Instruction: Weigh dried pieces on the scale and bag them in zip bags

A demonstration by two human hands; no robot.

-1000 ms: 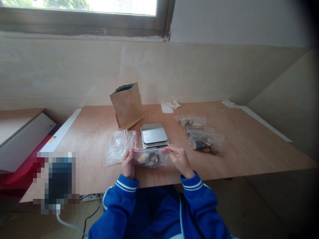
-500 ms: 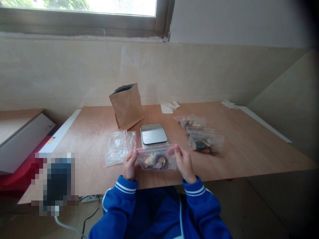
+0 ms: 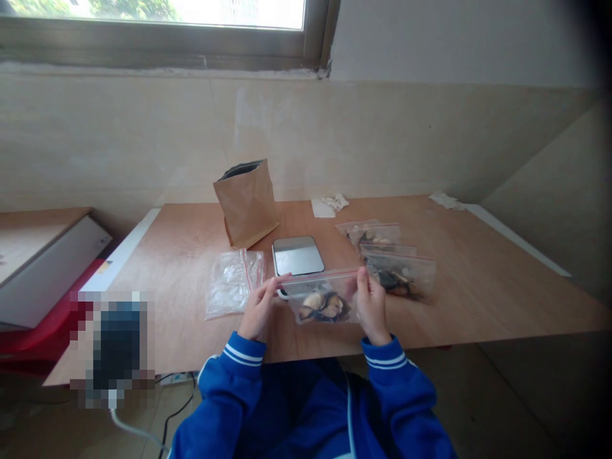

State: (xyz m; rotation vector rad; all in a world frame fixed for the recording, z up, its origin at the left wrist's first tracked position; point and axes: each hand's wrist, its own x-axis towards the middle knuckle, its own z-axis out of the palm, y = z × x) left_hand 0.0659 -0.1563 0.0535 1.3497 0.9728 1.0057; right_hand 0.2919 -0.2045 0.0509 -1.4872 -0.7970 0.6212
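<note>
Between both hands hangs a clear zip bag [image 3: 321, 298] with a red seal strip and dark and pale pieces inside. My left hand [image 3: 259, 310] pinches its top left corner and my right hand [image 3: 371, 306] pinches its top right corner. The bag is lifted upright just in front of a small digital scale [image 3: 298, 255] with a shiny steel plate. Blue sleeves with white stripes cover both wrists.
An open brown paper bag [image 3: 247, 202] stands behind the scale. A pile of empty zip bags [image 3: 233, 281] lies to the left, filled zip bags [image 3: 394, 262] to the right. Crumpled paper [image 3: 331, 204] lies at the back of the wooden table [image 3: 478, 280]. A white box [image 3: 48, 268] sits left.
The bag has risen from lying low near the table edge to hanging upright, and both hands have shifted it to the right, towards the filled bags.
</note>
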